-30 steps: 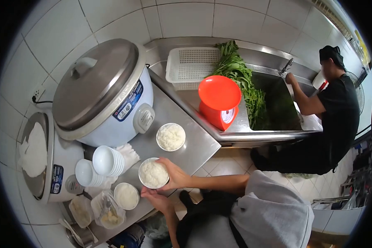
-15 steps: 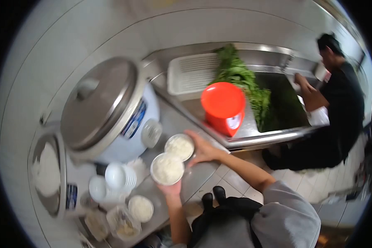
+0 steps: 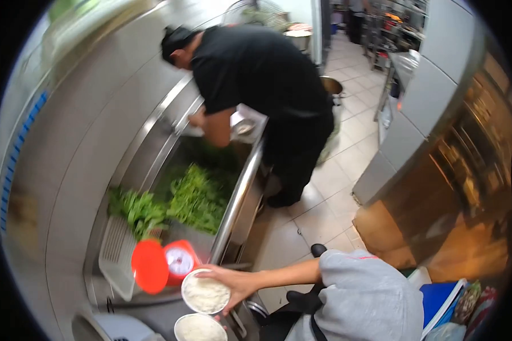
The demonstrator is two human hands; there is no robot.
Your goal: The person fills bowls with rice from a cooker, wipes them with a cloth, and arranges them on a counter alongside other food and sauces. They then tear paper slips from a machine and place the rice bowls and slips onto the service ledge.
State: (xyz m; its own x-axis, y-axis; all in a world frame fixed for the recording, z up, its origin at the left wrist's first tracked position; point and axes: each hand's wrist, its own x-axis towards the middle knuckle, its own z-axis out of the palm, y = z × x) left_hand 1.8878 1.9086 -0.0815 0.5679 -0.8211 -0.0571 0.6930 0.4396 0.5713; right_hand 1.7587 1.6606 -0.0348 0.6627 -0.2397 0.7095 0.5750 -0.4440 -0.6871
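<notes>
A white bowl of rice (image 3: 206,292) is gripped at its rim by my right hand (image 3: 237,286), beside the red kitchen scale (image 3: 179,260). Just below it, a second rice bowl (image 3: 200,328) sits at the bottom edge of the view. Of my left hand only fingertips (image 3: 219,322) show at that bowl's rim; the rest is hidden or out of frame. The scale has a round red pan (image 3: 150,266) and a white dial.
Leafy greens (image 3: 196,196) lie in the steel sink (image 3: 233,219), beside a white ribbed tray (image 3: 118,250). A person in black (image 3: 261,74) bends over the sink's far end. A rice cooker (image 3: 116,328) is at bottom left; a tiled pillar (image 3: 407,125) stands right.
The view has swung right, towards the sink and floor. Both rice bowls are still held and now appear lower, nearer the scale. The person in black is bent further over the sink.
</notes>
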